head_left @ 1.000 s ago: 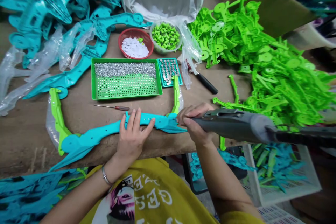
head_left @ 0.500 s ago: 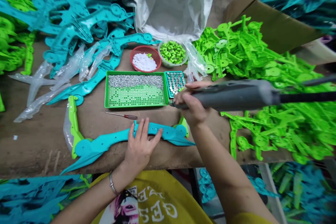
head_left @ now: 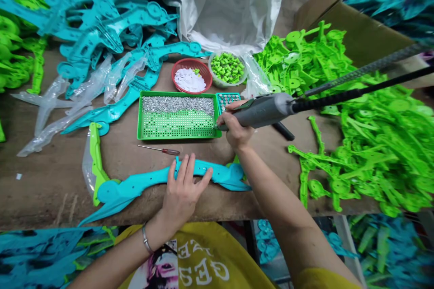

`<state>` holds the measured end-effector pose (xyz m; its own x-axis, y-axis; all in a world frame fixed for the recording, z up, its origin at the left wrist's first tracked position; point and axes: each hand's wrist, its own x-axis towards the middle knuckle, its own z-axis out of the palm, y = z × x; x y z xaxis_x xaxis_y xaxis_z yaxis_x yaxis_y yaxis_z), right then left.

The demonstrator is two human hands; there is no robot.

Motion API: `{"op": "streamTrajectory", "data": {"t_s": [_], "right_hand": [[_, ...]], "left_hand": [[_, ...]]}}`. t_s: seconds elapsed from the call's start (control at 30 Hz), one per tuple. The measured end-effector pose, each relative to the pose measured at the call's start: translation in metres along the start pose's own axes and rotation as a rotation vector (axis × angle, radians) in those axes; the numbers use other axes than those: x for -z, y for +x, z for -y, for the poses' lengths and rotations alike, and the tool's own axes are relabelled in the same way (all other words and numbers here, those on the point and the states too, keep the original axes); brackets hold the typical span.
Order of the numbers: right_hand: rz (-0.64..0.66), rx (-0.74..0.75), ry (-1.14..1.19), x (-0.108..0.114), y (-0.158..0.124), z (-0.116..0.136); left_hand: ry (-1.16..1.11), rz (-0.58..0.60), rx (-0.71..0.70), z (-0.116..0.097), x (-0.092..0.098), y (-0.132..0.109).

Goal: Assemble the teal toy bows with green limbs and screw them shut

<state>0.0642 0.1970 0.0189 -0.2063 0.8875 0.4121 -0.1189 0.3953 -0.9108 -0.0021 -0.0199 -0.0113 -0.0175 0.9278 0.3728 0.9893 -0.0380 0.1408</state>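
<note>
My left hand (head_left: 185,188) lies with fingers spread on a long curved blue plastic part (head_left: 139,180), pressing on its middle. A bright green piece with a clear plastic strip (head_left: 100,165) joins the part's left end; another green piece shows behind its right end. My right hand (head_left: 237,130) is wrapped round a grey electric screwdriver (head_left: 266,110), whose tip is at the right edge of a green perforated tray (head_left: 176,135). Small silver screws (head_left: 178,104) fill the tray's far half. A small screwdriver with a red handle (head_left: 169,151) lies between the tray and the blue part.
Behind the tray stand a red basket (head_left: 208,82) of white pieces and a clear bowl (head_left: 226,86) of small green pieces. A teal tray (head_left: 224,97) of round metal pieces adjoins the screws. Blue parts (head_left: 111,22) pile at left, green parts (head_left: 383,144) at right.
My right hand has moved slightly left and up; the electric screwdriver's back end has swung away from me, with its cord now slanting upward. My left hand stays on the blue part.
</note>
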Motion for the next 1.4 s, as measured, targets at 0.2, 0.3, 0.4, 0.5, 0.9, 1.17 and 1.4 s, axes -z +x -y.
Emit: {"op": "streamTrajectory", "data": {"t_s": [0.2, 0.3, 0.4, 0.5, 0.9, 1.17, 1.4], "right_hand": [[0.055, -0.006, 0.002, -0.002, 0.004, 0.002], [0.019, 0.069, 0.062, 0.005, 0.003, 0.023], [-0.018, 0.107, 0.118, 0.025, -0.011, 0.061], [-0.023, 0.108, 0.136, 0.054, -0.04, 0.096], [-0.168, -0.031, 0.009, 0.095, -0.121, 0.097], [0.014, -0.009, 0.071, 0.099, -0.125, 0.083], [0.336, -0.209, 0.04, 0.115, -0.103, 0.085]], "left_hand": [[0.004, 0.003, -0.008, 0.0, 0.0, -0.001], [0.003, 0.009, -0.016, 0.001, 0.0, -0.001], [-0.008, 0.009, -0.025, 0.002, 0.0, -0.001], [-0.022, -0.003, -0.024, 0.002, -0.001, -0.001], [-0.122, 0.017, -0.006, 0.003, -0.002, -0.002], [-0.049, -0.001, -0.025, 0.002, -0.002, 0.0], [-0.022, 0.025, -0.028, 0.001, -0.002, -0.001]]}}
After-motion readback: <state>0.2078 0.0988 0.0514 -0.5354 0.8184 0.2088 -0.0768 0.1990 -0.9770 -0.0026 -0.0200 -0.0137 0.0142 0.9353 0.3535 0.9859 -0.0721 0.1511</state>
